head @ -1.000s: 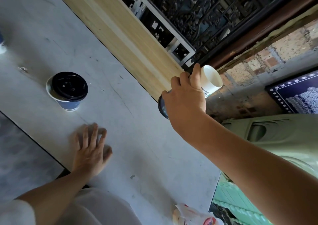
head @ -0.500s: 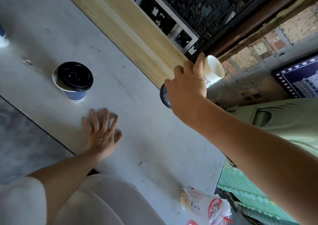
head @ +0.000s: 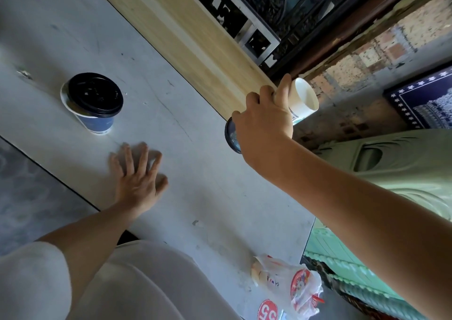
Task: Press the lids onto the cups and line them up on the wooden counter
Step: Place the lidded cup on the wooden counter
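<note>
A blue paper cup (head: 99,124) stands on the grey table (head: 200,177), with a black lid (head: 95,95) lying on its rim. My right hand (head: 263,124) holds a white paper cup (head: 303,100) tilted on its side over the end of the wooden counter (head: 186,38), its open mouth facing right. The same hand also grips a dark lid (head: 231,135), which shows below the palm. My left hand (head: 139,173) rests flat on the table with spread fingers, just right of the blue cup and apart from it.
A crumpled plastic wrapper (head: 291,283) lies at the table's near right corner. A dark carved screen (head: 269,6) stands behind the counter. A pale green plastic chair (head: 391,163) and a brick wall (head: 371,58) lie to the right, past the table edge.
The view has shifted a little. My right hand keeps the white cup and dark lid at the counter's end. My left hand stays flat on the table.
</note>
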A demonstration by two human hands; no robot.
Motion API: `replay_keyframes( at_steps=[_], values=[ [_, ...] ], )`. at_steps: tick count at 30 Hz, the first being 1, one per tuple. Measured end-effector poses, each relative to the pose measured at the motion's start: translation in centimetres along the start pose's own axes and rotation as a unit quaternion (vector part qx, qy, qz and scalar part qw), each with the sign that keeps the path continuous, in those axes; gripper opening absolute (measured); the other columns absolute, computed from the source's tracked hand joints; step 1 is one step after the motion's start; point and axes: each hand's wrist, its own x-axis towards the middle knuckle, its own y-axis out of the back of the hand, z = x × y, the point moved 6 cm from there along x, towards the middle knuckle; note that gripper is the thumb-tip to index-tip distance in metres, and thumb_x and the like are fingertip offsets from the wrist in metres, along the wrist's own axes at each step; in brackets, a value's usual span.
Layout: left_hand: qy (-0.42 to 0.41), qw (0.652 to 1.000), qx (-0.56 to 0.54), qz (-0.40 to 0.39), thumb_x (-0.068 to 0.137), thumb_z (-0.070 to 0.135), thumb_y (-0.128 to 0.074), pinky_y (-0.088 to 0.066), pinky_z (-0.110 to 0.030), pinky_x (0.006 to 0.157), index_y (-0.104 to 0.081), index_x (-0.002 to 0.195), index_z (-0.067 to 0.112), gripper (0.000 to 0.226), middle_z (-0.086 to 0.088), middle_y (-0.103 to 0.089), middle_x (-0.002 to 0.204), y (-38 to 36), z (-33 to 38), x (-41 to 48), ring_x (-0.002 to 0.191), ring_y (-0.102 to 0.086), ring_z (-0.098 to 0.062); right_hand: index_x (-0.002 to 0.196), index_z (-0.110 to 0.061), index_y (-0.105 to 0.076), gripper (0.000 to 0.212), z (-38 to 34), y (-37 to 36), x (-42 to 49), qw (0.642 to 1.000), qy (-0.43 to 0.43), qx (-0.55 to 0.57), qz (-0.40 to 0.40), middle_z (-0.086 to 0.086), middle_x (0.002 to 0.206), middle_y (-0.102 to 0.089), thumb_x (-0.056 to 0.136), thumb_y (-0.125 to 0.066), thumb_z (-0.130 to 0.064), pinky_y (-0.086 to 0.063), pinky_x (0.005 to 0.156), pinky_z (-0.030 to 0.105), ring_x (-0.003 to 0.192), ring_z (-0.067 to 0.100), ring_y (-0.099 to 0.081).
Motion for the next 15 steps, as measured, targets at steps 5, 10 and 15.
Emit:
replay_keyframes(
  at_steps=[5,10,15],
  values=[
    [-0.003,1.0,-0.011,0.016,0.084,0.064,-0.034,-0.001,-0.075,0.114,-0.039,0.152,0.02,0.082,-0.018,-0.015,0.166,-0.2,0.1,-0.2,0.149,0.0,-0.055,0.131,-0.021,-0.054,0.047,0.4,-1.0,-0.4,1.0,0.004,0.005,-0.013,0.016,0.131,-0.045,0.085,-0.058,-0.029,-0.004,0.113,0.074,0.126,0.046,-0.035],
    [0.001,1.0,-0.013,0.022,0.083,0.063,-0.034,0.003,-0.073,0.113,-0.042,0.151,0.02,0.081,-0.017,-0.018,0.166,0.0,0.2,-0.3,0.148,-0.005,-0.054,0.131,-0.023,-0.055,0.047,0.3,-1.4,-0.1,1.0,0.007,0.008,-0.017,0.016,0.13,-0.046,0.084,-0.059,-0.029,-0.003,0.112,0.074,0.126,0.046,-0.035],
    [0.001,0.999,-0.026,0.032,0.084,0.062,-0.036,0.001,-0.073,0.114,-0.042,0.15,0.02,0.079,-0.017,-0.021,0.165,0.1,0.2,-0.3,0.149,-0.005,-0.054,0.132,-0.023,-0.054,0.047,0.4,-1.3,0.2,1.0,0.01,0.008,-0.009,0.015,0.13,-0.047,0.086,-0.058,-0.03,-0.005,0.112,0.073,0.126,0.046,-0.035]
  ],
)
